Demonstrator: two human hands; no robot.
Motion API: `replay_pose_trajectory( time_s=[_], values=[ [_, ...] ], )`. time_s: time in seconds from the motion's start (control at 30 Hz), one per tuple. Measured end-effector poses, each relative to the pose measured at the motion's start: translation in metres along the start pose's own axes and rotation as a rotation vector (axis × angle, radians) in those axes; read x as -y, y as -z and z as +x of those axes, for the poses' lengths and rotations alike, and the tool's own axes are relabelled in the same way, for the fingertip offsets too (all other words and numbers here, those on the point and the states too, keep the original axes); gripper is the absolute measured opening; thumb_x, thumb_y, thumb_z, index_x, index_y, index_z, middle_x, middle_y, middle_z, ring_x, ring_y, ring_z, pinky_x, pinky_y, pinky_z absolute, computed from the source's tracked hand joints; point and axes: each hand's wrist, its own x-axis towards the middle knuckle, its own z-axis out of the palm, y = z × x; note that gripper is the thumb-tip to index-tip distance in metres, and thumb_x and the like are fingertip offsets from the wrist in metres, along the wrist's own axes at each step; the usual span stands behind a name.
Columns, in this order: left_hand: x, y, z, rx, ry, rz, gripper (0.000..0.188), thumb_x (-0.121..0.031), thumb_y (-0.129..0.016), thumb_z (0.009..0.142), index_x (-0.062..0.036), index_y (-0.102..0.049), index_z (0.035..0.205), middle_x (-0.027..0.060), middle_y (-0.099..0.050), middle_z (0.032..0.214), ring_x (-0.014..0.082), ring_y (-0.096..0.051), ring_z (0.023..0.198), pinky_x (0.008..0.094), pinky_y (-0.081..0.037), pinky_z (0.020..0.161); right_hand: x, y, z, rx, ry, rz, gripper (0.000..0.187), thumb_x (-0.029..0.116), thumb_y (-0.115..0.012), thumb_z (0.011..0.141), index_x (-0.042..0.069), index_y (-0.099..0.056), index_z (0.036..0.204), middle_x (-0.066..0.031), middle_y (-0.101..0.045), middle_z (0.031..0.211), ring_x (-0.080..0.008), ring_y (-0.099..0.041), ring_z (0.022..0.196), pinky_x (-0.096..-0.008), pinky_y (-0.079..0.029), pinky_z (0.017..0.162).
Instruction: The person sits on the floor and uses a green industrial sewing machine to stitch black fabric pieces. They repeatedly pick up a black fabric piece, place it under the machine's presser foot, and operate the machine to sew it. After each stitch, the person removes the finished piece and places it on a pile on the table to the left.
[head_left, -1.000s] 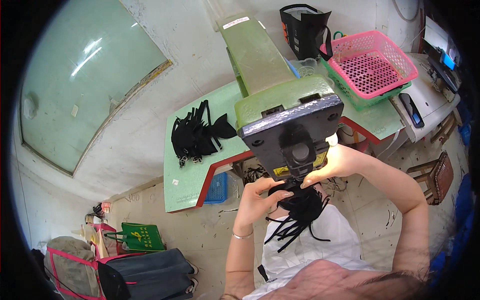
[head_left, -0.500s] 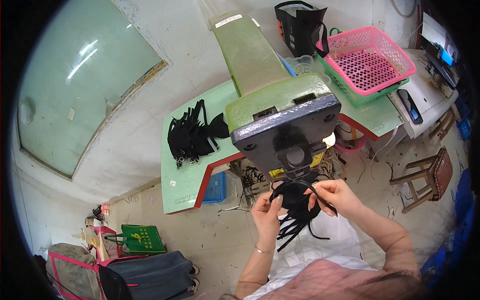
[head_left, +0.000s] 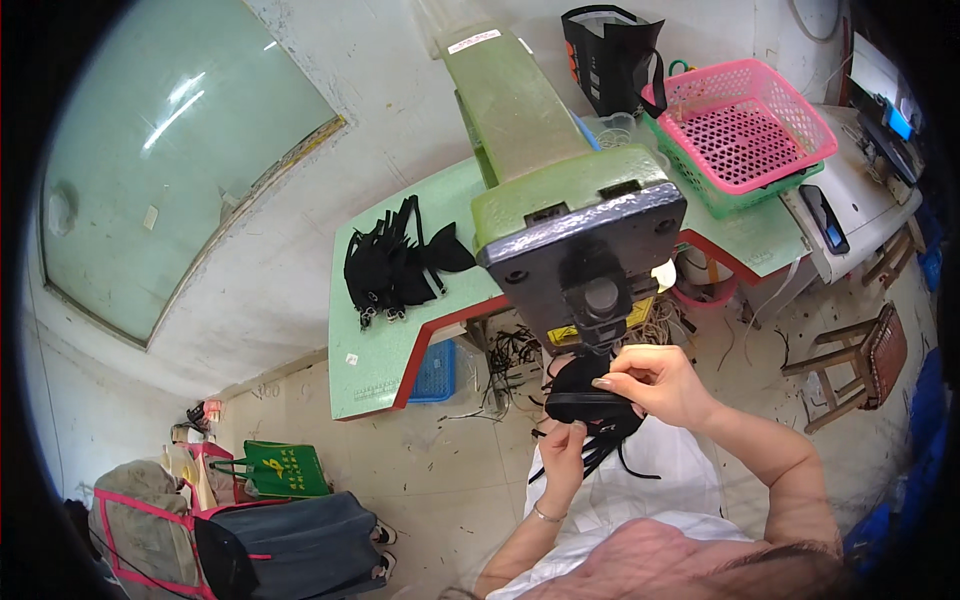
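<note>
A piece of black cloth with a rounded cup and several thin straps, apparently a black bra (head_left: 585, 405), lies over my lap, close under the machine head. My left hand (head_left: 563, 460) pinches its lower edge between thumb and fingers. Bent over its upper right part, my right hand (head_left: 665, 385) has thumb and forefinger pinched on the cloth. A strip runs across the cup between the two hands. Loose straps hang below onto my white clothing (head_left: 670, 465). Right above stands a green machine (head_left: 520, 110) with a dark front plate (head_left: 560, 265); its working tip is partly hidden.
Similar black pieces with straps and small rings form a pile (head_left: 390, 265) on the green, red-edged table (head_left: 360, 375). A pink basket (head_left: 750, 125) sits in a green one at the back right, beside a phone (head_left: 823, 218). A wooden stool (head_left: 855, 365) stands on the right.
My left hand has moved down and right, from the cup's left side to its lower edge. The right hand has shifted up and left over the cloth. The cup now lies turned, with a strip across it.
</note>
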Motion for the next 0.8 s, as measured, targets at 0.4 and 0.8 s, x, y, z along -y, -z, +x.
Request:
replay_pose_trajectory(
  time_s=[0.4, 0.8],
  values=[
    [-0.081, 0.049, 0.107, -0.344, -0.191, 0.276, 0.038, -0.028, -0.055, 0.092, -0.0025, -0.057, 0.063, 0.0000, -0.052, 0.053, 0.0061, -0.045, 0.048, 0.0224, -0.035, 0.046, -0.058, 0.014, -0.017, 0.068, -0.006, -0.397, 0.034, 0.025, -0.066, 0.082, 0.000, -0.061, 0.104, -0.0080, -0.064, 0.092, -0.0184, -0.060, 0.076, -0.0274, -0.049, 0.066],
    [-0.086, 0.064, 0.183, -0.196, -0.139, 0.038, 0.053, -0.031, -0.052, 0.092, 0.0070, -0.036, 0.126, 0.0189, -0.050, 0.124, 0.0184, -0.065, 0.081, 0.0238, -0.050, 0.057, -0.201, 0.002, -0.110, 0.127, -0.951, 0.501, 0.049, 0.034, -0.056, 0.090, -0.002, -0.040, 0.119, -0.0145, -0.064, 0.092, -0.0178, -0.062, 0.068, -0.0325, -0.054, 0.056]
  ],
)
